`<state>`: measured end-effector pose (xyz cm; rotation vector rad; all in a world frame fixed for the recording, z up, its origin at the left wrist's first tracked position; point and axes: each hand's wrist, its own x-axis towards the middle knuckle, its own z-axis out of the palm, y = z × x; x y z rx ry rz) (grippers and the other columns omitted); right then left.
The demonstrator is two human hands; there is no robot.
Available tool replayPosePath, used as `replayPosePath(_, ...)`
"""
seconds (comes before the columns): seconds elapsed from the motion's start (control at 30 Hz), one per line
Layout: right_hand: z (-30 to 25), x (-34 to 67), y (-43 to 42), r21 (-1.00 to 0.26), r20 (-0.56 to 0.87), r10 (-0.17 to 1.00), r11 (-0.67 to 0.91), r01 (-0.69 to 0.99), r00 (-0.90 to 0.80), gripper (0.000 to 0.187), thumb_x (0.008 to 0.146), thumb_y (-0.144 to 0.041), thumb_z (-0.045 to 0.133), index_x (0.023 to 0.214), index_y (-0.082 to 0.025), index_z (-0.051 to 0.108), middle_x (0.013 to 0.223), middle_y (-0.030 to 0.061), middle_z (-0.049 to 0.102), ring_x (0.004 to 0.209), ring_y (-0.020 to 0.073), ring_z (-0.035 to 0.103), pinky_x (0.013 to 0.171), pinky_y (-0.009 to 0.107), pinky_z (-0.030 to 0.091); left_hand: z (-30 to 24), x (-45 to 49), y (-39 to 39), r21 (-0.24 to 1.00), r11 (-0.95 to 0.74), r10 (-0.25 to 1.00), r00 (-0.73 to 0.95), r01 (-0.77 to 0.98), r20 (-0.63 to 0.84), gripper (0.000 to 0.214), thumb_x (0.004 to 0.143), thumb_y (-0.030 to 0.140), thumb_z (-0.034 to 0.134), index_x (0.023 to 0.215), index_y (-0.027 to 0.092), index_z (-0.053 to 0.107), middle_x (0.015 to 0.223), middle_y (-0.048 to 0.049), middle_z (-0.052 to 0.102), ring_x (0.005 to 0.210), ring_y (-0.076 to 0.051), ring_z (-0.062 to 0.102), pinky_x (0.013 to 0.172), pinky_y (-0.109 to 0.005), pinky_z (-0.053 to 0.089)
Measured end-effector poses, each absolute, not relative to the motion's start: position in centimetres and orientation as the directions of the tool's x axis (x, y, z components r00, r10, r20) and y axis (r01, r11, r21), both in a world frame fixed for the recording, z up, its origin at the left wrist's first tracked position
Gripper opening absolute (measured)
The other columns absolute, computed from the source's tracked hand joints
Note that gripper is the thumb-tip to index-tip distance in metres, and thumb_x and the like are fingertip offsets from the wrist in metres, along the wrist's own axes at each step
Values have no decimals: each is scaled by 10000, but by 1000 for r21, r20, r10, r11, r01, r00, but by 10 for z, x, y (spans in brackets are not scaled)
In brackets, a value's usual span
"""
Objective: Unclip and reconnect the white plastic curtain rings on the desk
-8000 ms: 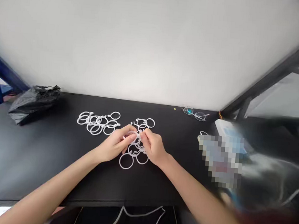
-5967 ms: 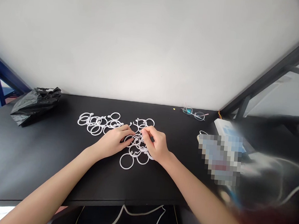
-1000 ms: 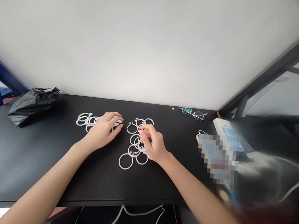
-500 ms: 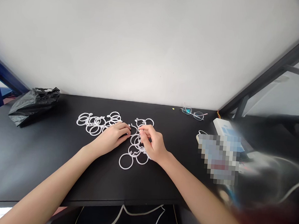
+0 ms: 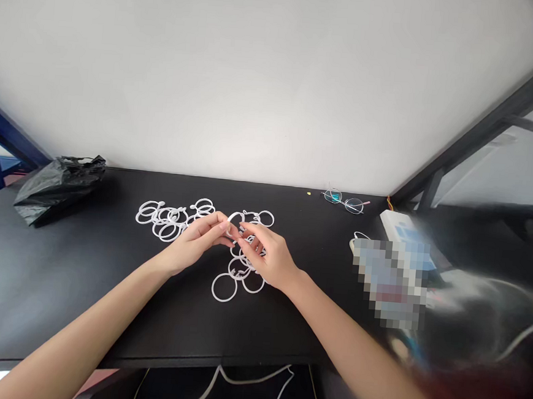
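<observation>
A white plastic curtain ring (image 5: 235,214) is raised between my two hands, tilted up off the table. My left hand (image 5: 199,237) pinches its left side between thumb and fingers. The fingertips of my right hand (image 5: 269,252) are closed at its right side; the exact grip there is partly hidden. Under and beside my right hand lies a loose group of similar rings (image 5: 239,278), some with small clasp ends showing. Another group of white rings (image 5: 170,232) lies overlapping just left of my left hand, which covers part of it.
On the black table (image 5: 183,322), a crumpled black plastic bag (image 5: 62,186) sits at the left. Eyeglasses (image 5: 353,206) lie at the back right. A white box (image 5: 405,232) and a blurred-out item (image 5: 386,283) stand at the right. White cables (image 5: 252,380) hang below the front edge.
Both hands have come together, and a curtain ring from between them has been lifted off the table. My left hand has turned over slightly. The other rings look unmoved.
</observation>
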<state>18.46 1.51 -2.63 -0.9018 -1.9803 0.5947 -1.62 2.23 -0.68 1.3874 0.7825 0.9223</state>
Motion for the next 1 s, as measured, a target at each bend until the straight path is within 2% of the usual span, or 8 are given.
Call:
replayPosePath(0.1,-27,184,15,-688,536,770,636,350,-346,217,926,-317,570,1095,-187,611,888,47,686,614,109,615,577,231,511,-7,-17,24,972,87,876,480,-220,30,236,974,372,497,889,164,569,957,-60,637,917,-173,625,843,-314,534)
replayPosePath(0.23,-25,183,14,-712,535,790,612,343,-299,252,895,-350,618,1091,-192,604,867,42,698,607,115,620,578,239,528,-6,-17,24,925,162,882,471,-344,21,193,956,325,539,850,166,562,869,-36,611,838,-142,604,758,-256,521)
replayPosePath(0.4,-25,182,13,-701,561,762,645,305,-323,215,901,-323,604,1072,-193,619,886,48,690,615,112,637,555,229,529,-4,-19,26,892,247,854,521,-378,-16,197,959,302,525,817,167,546,795,-33,596,745,-126,560,627,-215,459)
replayPosePath(0.63,-28,179,14,-672,621,739,673,309,-261,126,876,-273,624,968,-189,645,835,36,690,600,109,645,536,216,535,-2,-18,24,861,349,804,590,-369,-73,199,918,317,583,797,160,561,788,-35,577,720,-128,545,606,-222,438)
replayPosePath(0.73,-28,179,15,-640,661,714,698,322,-232,87,890,-250,609,929,-191,659,781,25,699,584,109,642,534,216,538,-2,-16,23,909,274,840,538,-314,-68,186,917,330,582,835,163,585,857,-35,561,738,-122,526,618,-227,433)
replayPosePath(0.87,-28,181,17,-607,692,675,736,300,-257,83,901,-208,600,888,-186,679,769,31,709,593,116,631,546,229,542,-4,-12,19,999,-38,923,383,-33,47,246,948,404,509,1080,208,579,985,-37,564,735,-119,503,648,-256,444)
replayPosePath(0.93,-29,181,17,-613,679,665,747,257,-311,105,912,-196,583,888,-184,684,823,46,719,636,125,646,554,234,544,-5,-9,17,968,-193,932,339,162,129,318,956,438,470,1178,220,535,992,-43,580,731,-132,510,647,-273,445)
replayPosePath(1.0,-30,180,17,-623,659,655,751,218,-370,126,923,-185,563,892,-183,685,862,56,723,675,133,659,569,240,547,-7,-8,14,891,-312,917,348,329,193,315,956,441,457,1139,201,546,888,-32,594,708,-142,516,629,-272,433)
